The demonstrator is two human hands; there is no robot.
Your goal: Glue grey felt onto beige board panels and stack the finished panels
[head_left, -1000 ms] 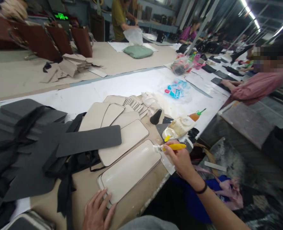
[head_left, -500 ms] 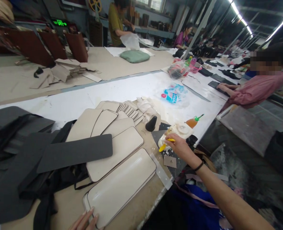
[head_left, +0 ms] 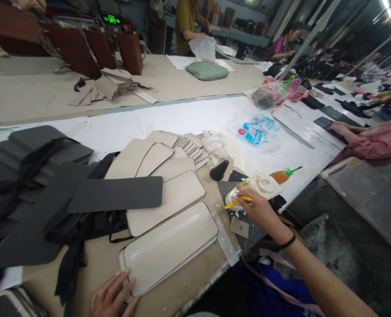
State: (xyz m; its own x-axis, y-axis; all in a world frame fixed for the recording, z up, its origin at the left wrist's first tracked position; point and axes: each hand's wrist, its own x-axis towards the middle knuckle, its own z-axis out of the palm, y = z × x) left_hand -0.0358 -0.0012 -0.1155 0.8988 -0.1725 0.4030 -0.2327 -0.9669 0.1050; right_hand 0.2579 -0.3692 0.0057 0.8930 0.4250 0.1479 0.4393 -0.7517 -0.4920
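Observation:
My right hand [head_left: 255,210] grips a yellow plastic spreader [head_left: 236,202] at the near side of a white, glue-crusted container [head_left: 264,186]. The spreader's flat end points left over white crumbs. My left hand [head_left: 113,294] rests with fingers spread on the lower left corner of a cream panel [head_left: 172,246] with rounded corners and a dark edge. That panel lies on top of a small stack. Behind it, more cream panels [head_left: 169,207] are fanned out. A dark grey panel [head_left: 119,193] lies across their left side.
Dark grey panels with black straps [head_left: 33,193] cover the left of the table. Near the container are a black cone-shaped object [head_left: 219,171] and an orange bottle with a green nozzle [head_left: 281,177]. A co-worker in a pink sleeve [head_left: 377,141] works at the right.
The view has shifted, so the scene sits further right and my left hand shows more fully. The spreader in my right hand has turned to lie flatter beside the container.

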